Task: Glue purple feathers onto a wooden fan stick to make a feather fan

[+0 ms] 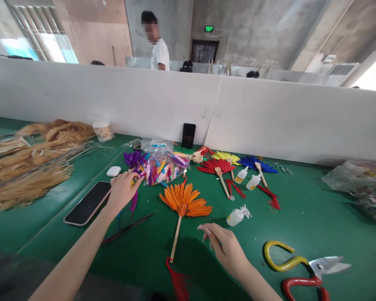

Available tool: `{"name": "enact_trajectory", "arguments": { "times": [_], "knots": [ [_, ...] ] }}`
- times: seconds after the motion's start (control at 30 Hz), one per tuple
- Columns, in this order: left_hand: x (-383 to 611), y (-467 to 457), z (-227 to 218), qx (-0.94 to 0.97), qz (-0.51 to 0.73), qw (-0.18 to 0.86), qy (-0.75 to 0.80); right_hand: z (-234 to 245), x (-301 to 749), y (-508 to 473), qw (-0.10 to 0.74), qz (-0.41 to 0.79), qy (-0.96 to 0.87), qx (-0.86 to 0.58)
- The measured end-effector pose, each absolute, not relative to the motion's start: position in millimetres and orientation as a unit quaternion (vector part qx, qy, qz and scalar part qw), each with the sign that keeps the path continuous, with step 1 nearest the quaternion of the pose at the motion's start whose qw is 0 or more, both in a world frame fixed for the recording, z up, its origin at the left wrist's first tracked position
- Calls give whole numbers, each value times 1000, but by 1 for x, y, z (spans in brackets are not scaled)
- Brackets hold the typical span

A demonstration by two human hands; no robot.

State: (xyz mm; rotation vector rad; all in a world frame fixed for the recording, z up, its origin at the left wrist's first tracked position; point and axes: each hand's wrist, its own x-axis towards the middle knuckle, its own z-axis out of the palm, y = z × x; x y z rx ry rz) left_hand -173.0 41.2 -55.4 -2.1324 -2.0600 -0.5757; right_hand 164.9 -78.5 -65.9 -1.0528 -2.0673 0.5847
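Observation:
My left hand [125, 190] reaches to the near left edge of a clear plastic bag of colored feathers [163, 169]. Its fingers are pinched together among purple and pink feathers; what they grip is too small to make out. A loose purple feather [133, 205] lies just below that hand. Between my hands rests an orange feather fan [184, 202] with a pale wooden handle and a red tassel [178, 282]. To the right of the handle hovers my right hand [224, 248], its fingers loosely bent and apart, holding nothing visible. A small white bottle [235, 218] lies beyond it.
Scissors [313, 265] lie open at front right. Behind are red [217, 167], yellow [227, 157] and blue [258, 164] feather fans and two glue bottles [253, 182]. A phone [89, 202] and straw-colored fiber bundles [34, 167] occupy the left. A white partition [144, 100] borders the table.

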Motion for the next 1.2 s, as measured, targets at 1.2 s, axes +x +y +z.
{"name": "enact_trajectory", "arguments": {
  "times": [1.2],
  "knots": [
    [-147, 201, -70, -701, -246, -83, -664, -106, 139, -60, 428, 269, -739, -445]
  ]
}}
